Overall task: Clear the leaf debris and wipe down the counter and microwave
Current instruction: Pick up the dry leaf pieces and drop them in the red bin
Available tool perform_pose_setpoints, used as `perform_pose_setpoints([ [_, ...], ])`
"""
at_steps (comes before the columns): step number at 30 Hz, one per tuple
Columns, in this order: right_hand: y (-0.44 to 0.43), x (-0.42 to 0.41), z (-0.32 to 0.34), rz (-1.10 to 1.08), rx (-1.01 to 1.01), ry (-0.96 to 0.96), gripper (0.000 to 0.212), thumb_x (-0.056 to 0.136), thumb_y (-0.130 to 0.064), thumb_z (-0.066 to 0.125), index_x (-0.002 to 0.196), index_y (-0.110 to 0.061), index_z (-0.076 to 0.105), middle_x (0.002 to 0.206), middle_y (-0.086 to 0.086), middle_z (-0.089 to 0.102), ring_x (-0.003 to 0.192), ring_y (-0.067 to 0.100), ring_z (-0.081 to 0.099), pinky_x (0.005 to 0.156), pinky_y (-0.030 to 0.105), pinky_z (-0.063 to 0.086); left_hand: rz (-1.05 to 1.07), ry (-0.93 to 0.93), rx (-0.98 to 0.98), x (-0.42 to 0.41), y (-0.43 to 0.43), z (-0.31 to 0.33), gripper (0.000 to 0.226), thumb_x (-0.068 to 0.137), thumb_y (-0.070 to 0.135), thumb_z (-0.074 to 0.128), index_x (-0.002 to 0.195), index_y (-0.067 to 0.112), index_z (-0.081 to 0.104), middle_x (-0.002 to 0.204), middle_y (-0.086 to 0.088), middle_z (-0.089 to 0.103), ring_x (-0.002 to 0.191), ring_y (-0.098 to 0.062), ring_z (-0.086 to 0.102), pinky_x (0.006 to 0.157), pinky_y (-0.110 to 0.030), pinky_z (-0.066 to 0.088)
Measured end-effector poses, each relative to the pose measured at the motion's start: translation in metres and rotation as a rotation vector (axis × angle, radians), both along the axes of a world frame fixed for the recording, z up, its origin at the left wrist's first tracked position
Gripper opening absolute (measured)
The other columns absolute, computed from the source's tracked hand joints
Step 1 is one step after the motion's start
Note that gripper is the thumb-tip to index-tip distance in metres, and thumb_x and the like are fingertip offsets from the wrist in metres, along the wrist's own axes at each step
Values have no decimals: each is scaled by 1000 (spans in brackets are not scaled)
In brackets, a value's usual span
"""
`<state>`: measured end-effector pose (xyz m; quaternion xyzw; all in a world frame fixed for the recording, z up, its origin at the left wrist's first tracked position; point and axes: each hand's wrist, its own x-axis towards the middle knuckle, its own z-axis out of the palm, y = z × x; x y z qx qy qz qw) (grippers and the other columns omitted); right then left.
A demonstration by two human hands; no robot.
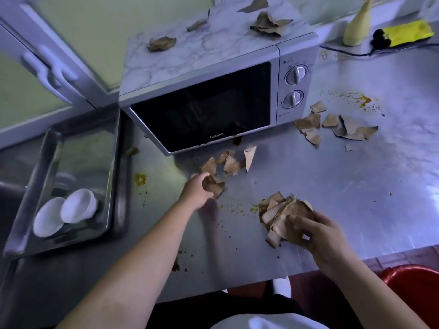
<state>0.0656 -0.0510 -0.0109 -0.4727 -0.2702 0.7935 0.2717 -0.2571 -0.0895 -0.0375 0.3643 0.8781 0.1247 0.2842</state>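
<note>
Starting at nine o'clock, two white bowls (66, 211) are being kept in a metal tray (83, 150). Near the middle, a dry leaf bit (217, 187) is being pinched by the left hand (198, 192), fingers curled round it, at six o'clock of the microwave (202, 105). More leaf bits (269, 24) are being left lying on the microwave top at twelve o'clock. At five o'clock, a bunch of leaves (280, 216) is being gripped by the right hand (319, 235), fingers bent round it, over the counter (332, 186). At three o'clock, torn leaves (349, 129) are being left near a yellow stain (363, 100).
</note>
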Motion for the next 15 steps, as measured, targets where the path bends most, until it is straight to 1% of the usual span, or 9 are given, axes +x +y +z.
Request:
perform_pose_setpoints([
  [2,-2,5,-3,4,-7,-8,22,79,1,70,101,6,69,90,22,73,76,28,73,63,38,61,-45,10,-57,-8,10,-5,76,82,15,76,149,21,42,153,-4,32,136,-25,42,109,-27,32],
  [4,-6,9,-7,9,-6,-14,26,79,1,70,105,6,68,96,24,73,80,30,73,66,40,61,-43,35,-63,-11,17,-11,73,82,16,75,148,21,44,152,-3,33,135,-26,42,110,-30,33],
  [5,-7,11,-9,13,-3,-16,27,79,1,70,105,6,69,98,25,73,82,30,73,67,41,62,-47,52,-59,-11,20,-13,67,82,16,75,144,21,50,148,-3,37,131,-27,45,108,-30,36],
  [7,-8,14,-13,8,-4,-26,27,79,1,70,106,6,69,99,25,73,83,30,72,69,42,62,-55,100,-30,-9,22,-17,43,81,14,75,122,19,64,132,-3,47,115,-27,53,94,-30,43],
  [8,-8,15,-14,-1,-5,-34,25,80,2,69,105,6,69,98,25,73,82,30,72,68,41,62,-53,121,-13,-7,22,-17,32,81,13,75,110,18,65,123,-1,49,107,-27,56,87,-29,43],
  [9,-8,17,-16,-12,-6,-41,24,81,2,69,105,5,69,97,24,73,81,28,72,66,40,61,-53,135,2,-5,20,-18,25,81,12,74,103,19,64,117,1,49,103,-25,57,82,-28,42],
  [12,-10,20,-20,-37,-13,-33,25,79,1,70,104,3,70,95,22,73,80,27,73,64,38,60,-69,140,41,4,9,-18,16,84,11,72,90,21,62,107,5,50,97,-23,58,77,-26,41],
  [15,-10,19,-22,-46,-18,-4,34,71,-5,74,104,2,71,94,20,74,79,26,73,65,39,61,-102,144,61,14,-6,-17,19,84,13,74,79,22,57,100,5,51,93,-23,59,76,-29,45],
])
